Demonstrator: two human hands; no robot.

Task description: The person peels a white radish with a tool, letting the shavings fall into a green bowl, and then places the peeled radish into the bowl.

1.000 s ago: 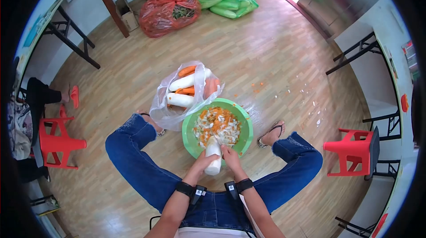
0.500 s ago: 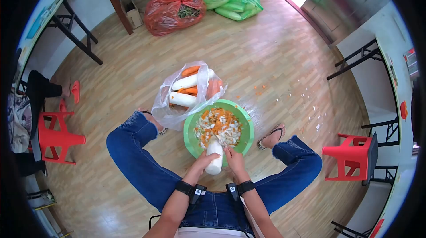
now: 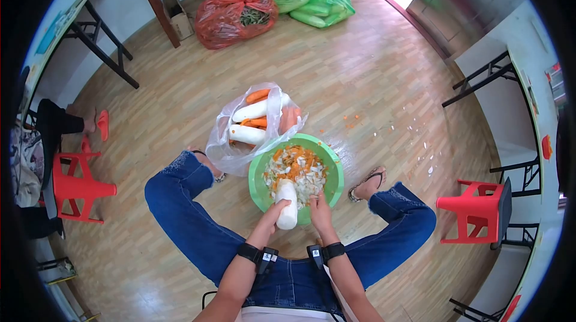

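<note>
My left hand (image 3: 274,215) is wrapped around a peeled white radish (image 3: 287,205), tilted over the near part of a green basin (image 3: 337,172). Just to the right of the radish, my right hand (image 3: 321,209) is closed near the basin's near rim; whatever its fingers hold is too small to make out. White and orange peelings (image 3: 298,169) lie heaped inside the basin. Against its far left side stands a clear plastic bag (image 3: 225,142) with white radishes (image 3: 247,135) and carrots (image 3: 258,96) in it.
Red bags (image 3: 234,19) and a green bag of long pale vegetables (image 3: 315,1) stand at the back. Red stools (image 3: 78,187) flank me left and right (image 3: 474,211). Peel scraps (image 3: 429,142) dot the floor. A person's foot in a pink sandal (image 3: 103,125) shows at left.
My right hand has moved slightly right and up, away from the radish. The radish has shifted a little left and forward in my left hand.
</note>
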